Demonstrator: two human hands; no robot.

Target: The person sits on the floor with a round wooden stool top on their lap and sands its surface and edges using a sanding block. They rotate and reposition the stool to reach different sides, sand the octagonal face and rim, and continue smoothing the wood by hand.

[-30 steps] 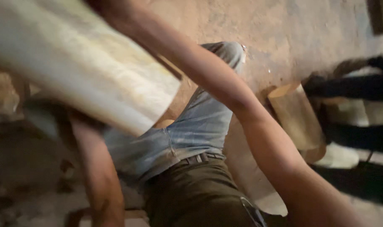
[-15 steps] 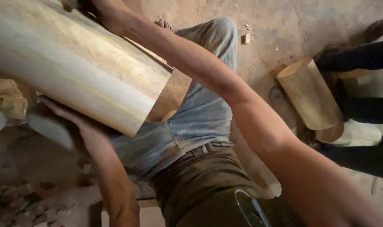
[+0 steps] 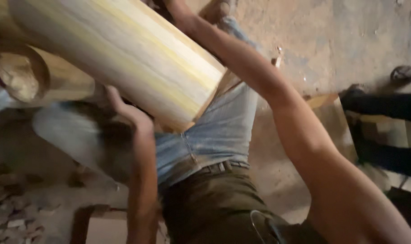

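Note:
A large pale wooden cylinder (image 3: 124, 58) with yellowish grain lies tilted across my lap, its hollow open end pointing down towards my jeans (image 3: 214, 135). My left hand (image 3: 126, 113) presses up against its underside near that lower end. My right arm reaches over the top, and my right hand (image 3: 171, 7) holds the cylinder's far side at the frame's upper edge, mostly hidden. My foot (image 3: 217, 9) shows just beyond it.
A second, darker wooden cylinder (image 3: 20, 74) lies at the left with its round end facing me. Another person in dark clothes (image 3: 386, 108) sits at the right, a sandal (image 3: 404, 72) near them. A wooden piece (image 3: 325, 101) rests on the dirt floor (image 3: 332, 36). Rubble lies lower left.
The view has swung so the cylinder sits further right and fills more of the frame. My left hand has risen closer under its lower end. My right hand stays on the far side.

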